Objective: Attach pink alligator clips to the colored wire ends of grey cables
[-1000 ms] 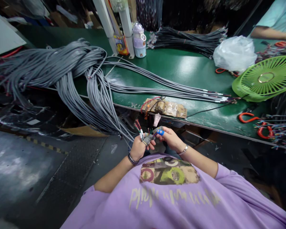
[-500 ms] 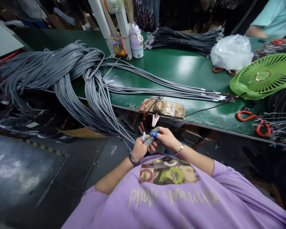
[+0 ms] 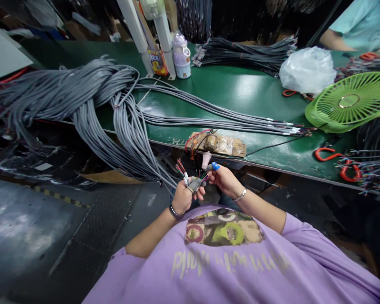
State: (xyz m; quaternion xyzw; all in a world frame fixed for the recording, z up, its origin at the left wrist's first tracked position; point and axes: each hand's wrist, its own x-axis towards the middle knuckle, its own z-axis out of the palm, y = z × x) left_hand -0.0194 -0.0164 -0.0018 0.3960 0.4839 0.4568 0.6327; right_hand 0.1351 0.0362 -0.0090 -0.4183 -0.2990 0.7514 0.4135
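Note:
My left hand is closed around grey cables at the table's front edge, its thumb covered in grey tape. From that grip a bunch of thin coloured wires fans out to the right. Another bundle of wire ends, with white sleeves, sticks up beside the thumb. My right hand, with blue tape on one finger, pinches at the tips of the fanned wires. Just beyond my fingers is a pale pink clip, below a taped wooden block.
A thick pile of grey cables drapes over the green table at left. A bottle, black cable bundles, a plastic bag, a green fan and red-handled scissors stand or lie around. A co-worker's sleeve shows far right.
My right hand has moved slightly right, away from the left. The coloured wires between the hands now show spread out. The left hand has shifted slightly left.

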